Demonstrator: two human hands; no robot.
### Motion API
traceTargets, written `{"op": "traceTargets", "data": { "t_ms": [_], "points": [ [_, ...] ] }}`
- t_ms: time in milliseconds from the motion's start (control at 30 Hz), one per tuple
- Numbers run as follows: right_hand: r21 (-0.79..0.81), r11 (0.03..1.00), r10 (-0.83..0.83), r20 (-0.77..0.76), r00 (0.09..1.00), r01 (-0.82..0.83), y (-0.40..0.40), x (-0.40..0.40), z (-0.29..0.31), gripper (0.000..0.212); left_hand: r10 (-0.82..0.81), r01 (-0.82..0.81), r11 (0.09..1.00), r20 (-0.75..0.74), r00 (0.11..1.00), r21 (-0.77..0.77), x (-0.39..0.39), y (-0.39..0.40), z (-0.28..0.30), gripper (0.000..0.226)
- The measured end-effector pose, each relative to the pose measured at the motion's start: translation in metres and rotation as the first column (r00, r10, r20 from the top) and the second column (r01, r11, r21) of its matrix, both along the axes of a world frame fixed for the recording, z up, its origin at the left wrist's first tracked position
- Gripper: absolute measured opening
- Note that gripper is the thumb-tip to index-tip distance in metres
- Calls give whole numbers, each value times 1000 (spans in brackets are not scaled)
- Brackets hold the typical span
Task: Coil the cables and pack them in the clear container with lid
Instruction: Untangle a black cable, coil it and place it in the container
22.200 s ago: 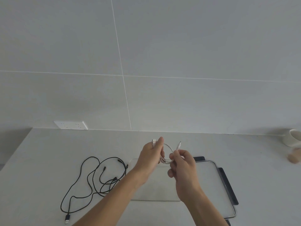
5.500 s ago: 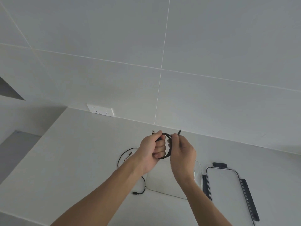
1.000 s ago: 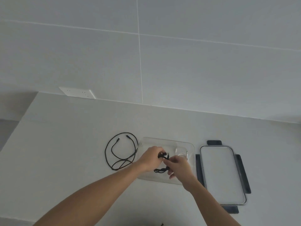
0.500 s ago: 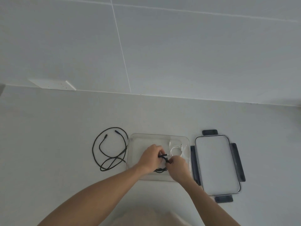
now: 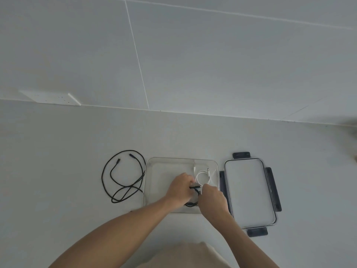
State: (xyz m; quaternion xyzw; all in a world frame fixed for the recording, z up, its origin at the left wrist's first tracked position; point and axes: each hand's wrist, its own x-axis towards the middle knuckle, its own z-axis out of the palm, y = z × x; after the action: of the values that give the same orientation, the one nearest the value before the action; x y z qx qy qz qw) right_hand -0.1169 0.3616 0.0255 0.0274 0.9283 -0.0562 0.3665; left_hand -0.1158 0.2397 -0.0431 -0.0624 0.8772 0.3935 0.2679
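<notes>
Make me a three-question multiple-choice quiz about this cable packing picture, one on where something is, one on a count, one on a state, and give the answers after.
1. Where does the lid lie?
A. On the counter, right of the container
B. Clipped onto the container
C. Left of the loose black cable

2. How many cables are in view?
A. One
B. Three
C. Five

3. What state is the loose black cable on the counter in?
A. Neatly coiled inside the container
B. Held in a hand
C. Uncoiled, lying in loose loops

Answers:
1. A, the lid sits flat beside the open container.
2. B, a white cable in the container, a black coil at the left hand and right hand, and one loose on the counter.
3. C, it sprawls left of the container, untouched.
</notes>
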Motion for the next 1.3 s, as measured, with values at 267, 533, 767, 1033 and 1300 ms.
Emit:
{"op": "traceTargets", "data": {
  "t_ms": [267, 533, 767, 1033, 1300],
  "points": [
    [-130, 975, -184, -17, 983, 181, 4, -10, 2, 17, 125, -125, 992, 24, 992, -9, -22, 1, 9, 23],
    [-193, 931, -313, 13, 949, 310, -11, -13, -12, 43, 1, 0, 1000, 61, 998, -17, -34, 3, 1, 42],
    [-250, 926, -306, -58, 950, 283, -16, -9, -19, 39, -59, 59, 997, 7, 998, -58, -39, 10, -8, 38],
    [-337, 894, -329, -53, 943, 294, -8, -7, -18, 43, 29, -30, 999, -17, 999, -18, -44, 23, -5, 32],
    [-328, 906, -290, -22, 957, 267, -10, -8, -20, 44, 55, -62, 997, 140, 989, 47, -49, 16, -10, 36]
  ]
}}
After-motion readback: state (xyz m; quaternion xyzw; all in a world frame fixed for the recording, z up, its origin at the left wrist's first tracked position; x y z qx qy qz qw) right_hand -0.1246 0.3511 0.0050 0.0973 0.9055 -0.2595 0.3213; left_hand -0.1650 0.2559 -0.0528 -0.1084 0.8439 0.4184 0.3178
